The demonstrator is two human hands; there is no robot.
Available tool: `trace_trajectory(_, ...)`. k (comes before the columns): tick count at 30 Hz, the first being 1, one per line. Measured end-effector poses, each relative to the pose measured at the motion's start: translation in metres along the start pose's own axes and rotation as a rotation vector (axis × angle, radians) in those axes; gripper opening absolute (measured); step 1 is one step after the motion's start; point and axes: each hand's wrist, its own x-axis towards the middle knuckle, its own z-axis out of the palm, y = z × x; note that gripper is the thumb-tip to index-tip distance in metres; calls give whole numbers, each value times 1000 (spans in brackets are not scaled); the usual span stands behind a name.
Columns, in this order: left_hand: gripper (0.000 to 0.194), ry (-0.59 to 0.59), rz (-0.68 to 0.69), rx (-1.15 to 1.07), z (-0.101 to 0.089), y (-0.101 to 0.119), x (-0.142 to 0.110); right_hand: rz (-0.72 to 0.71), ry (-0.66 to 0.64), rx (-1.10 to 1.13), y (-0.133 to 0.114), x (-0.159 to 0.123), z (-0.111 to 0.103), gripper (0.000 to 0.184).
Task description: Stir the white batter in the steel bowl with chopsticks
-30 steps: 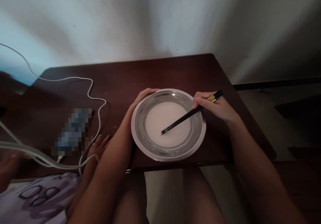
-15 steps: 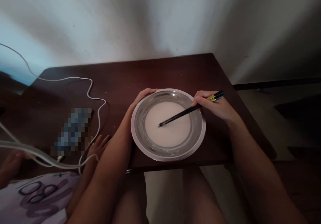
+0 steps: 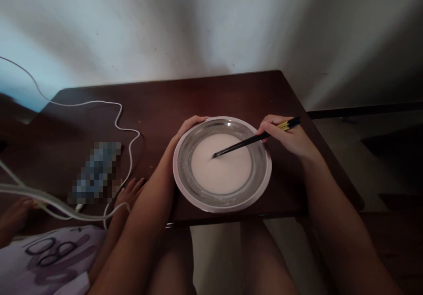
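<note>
A wide metal bowl stands near the front edge of the dark red-brown table. Inside it is a smooth white liquid, with some residue on the inner wall. My left hand is curled around the far left of the bowl's rim; part of its fingers is hidden behind the rim. Over the right rim, my right hand grips a pair of black chopsticks with gold bands near the upper ends. Slanting down to the left, their tips dip into the white liquid.
On the left lies a blurred-out phone-like device with a white cable winding across the table. Another person in a white printed shirt sits at left, one hand close to my left forearm. A wall rises behind the table.
My right hand has shifted slightly right and up, and the chopstick tips have moved a little away from me through the liquid. My left hand and the bowl have stayed put.
</note>
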Motion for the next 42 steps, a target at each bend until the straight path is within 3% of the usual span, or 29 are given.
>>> trace_trajectory(3,27,-26,-14,0,1,1,-1,0,55,-11,-1,1,-2,35)
trace_trajectory(8,30,-38,-5,-4,0,1,0,21,-40,-12,-3,-1,-1,36)
trace_trajectory(12,29,-13,-20,0,1,2,-1,9,5,-19,-4,-1,0,33)
trace_trajectory(17,24,12,-45,-13,3,3,-3,1,-26,-7,-3,-1,0,32)
trace_trajectory(24,30,-50,4,-10,-2,-1,0,-31,73,30,0,-2,-5,32)
trace_trajectory(30,32,-43,-8,-24,-2,-1,1,-38,-43,-10,1,-1,3,30)
trace_trajectory(36,25,-55,-21,-44,0,1,0,-49,145,6,5,2,-7,33)
trace_trajectory(42,25,-54,-11,-54,-3,0,1,-40,-25,19,3,-1,1,32)
